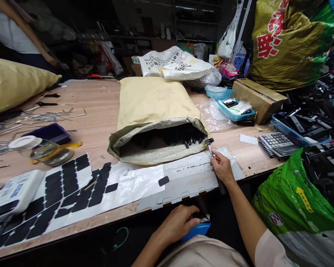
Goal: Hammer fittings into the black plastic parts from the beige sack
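My right hand point(222, 167) is closed round a hammer-shaped tool point(210, 148) with a thin shiny shaft, a dark head and a dark handle end below the fist. Its head is at the right corner of the mouth of a big yellow woven sack point(156, 100), which lies on its side, mouth towards me. Dark pieces with shiny ends point(191, 141) show inside it; the rest is in shadow. Below the table edge, my left hand point(178, 222) has its fingers curled by a blue item point(197, 230) in my lap. What those fingers hold, if anything, is hidden.
Sheets of black stickers point(69, 178), a jar point(48, 152), a white device point(13, 193) and metal rods point(44, 116) lie left. A calculator point(278, 144), blue baskets point(235, 111) and a cardboard box point(256, 100) are right. A green sack point(284, 196) stands beside the table. Another person's arm point(30, 33) shows upper left.
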{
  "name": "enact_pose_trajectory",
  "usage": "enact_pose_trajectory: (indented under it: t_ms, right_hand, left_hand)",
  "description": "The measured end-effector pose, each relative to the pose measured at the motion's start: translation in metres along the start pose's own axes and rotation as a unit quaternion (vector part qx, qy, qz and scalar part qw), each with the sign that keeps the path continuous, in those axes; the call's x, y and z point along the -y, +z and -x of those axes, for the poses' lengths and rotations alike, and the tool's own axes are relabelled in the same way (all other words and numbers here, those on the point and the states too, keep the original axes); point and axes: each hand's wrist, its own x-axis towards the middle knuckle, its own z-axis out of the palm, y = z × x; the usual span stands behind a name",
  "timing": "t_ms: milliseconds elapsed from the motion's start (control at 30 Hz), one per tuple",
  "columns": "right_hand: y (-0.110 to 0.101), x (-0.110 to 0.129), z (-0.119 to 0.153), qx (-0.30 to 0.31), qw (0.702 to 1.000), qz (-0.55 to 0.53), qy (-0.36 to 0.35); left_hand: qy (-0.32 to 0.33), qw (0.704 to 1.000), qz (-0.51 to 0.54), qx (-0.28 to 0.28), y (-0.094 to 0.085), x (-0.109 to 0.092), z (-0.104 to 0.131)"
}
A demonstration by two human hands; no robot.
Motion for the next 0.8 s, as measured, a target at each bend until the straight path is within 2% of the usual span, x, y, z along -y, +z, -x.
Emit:
enact_pose_trajectory:
  t_ms: [67,100,133,200,267,333,433,567,667,800]
  right_hand:
    - [0.000,-0.001,0.000,-0.002,1.000,0.005,-0.006]
    - [0.000,-0.001,0.000,-0.002,1.000,0.007,-0.008]
    - [0.000,-0.002,-0.001,-0.001,1.000,0.009,-0.007]
    - [0.000,-0.001,-0.001,0.002,1.000,0.009,0.000]
    - [0.001,0.000,-0.001,0.005,1.000,0.004,0.007]
    - [0.001,0.001,-0.002,0.004,1.000,0.000,0.010]
    - [0.000,0.004,-0.002,0.005,1.000,-0.009,0.014]
    - [0.000,0.005,-0.003,0.004,1.000,-0.022,0.018]
    - [0.000,0.005,-0.002,0.002,0.999,-0.033,0.027]
    - [-0.001,0.006,-0.001,-0.001,0.999,-0.034,0.026]
  left_hand:
    - [0.059,0.996,0.068,-0.003,-0.022,-0.023,-0.007]
    - [0.076,0.992,0.094,-0.034,-0.034,-0.031,-0.015]
    - [0.081,0.987,0.110,-0.086,-0.046,-0.038,-0.026]
    - [0.051,0.964,0.108,-0.237,-0.071,-0.043,-0.057]
    - [-0.010,0.920,0.095,-0.381,-0.095,-0.040,-0.092]
    - [-0.077,0.882,0.060,-0.462,-0.114,-0.035,-0.124]
    - [-0.155,0.864,-0.003,-0.479,-0.132,-0.029,-0.158]
    - [-0.196,0.865,-0.032,-0.461,-0.138,-0.028,-0.174]
    - [-0.212,0.873,-0.049,-0.437,-0.138,-0.029,-0.168]
    - [-0.198,0.881,-0.058,-0.426,-0.131,-0.029,-0.136]
